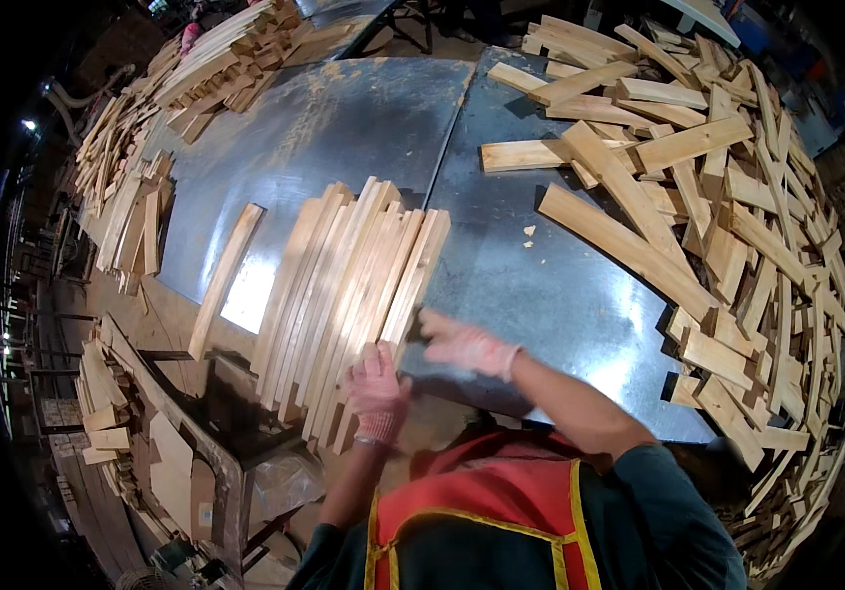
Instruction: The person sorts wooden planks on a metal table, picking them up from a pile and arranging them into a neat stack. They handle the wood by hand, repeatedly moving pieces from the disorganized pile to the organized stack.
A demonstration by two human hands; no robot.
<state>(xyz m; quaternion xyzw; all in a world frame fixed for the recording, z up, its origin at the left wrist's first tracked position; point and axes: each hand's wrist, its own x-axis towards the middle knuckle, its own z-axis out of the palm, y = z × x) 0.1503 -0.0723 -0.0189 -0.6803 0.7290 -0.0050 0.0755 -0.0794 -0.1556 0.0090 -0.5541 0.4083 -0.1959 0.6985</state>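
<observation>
A row of pale wooden boards (329, 285) lies side by side across the near edge of the metal table, their near ends jutting past it. On the near part of the rightmost boards is my left hand (379, 391), in a pinkish-white knit glove, its fingers closed against the wood. My right hand (471, 348), gloved alike, is just right of the row above the tabletop. Its fingers point left, apart and slightly blurred, with nothing seen in them. One separate board (226, 280) lies left of the row, also overhanging the edge.
A large jumbled heap of boards (698, 187) covers the table's right side. Stacked boards (226, 69) stand at the far left, with a smaller bundle (137, 221) nearer. A frame (231, 482) stands at the lower left. Small wood chips (528, 232) dot the metal tabletop (501, 275).
</observation>
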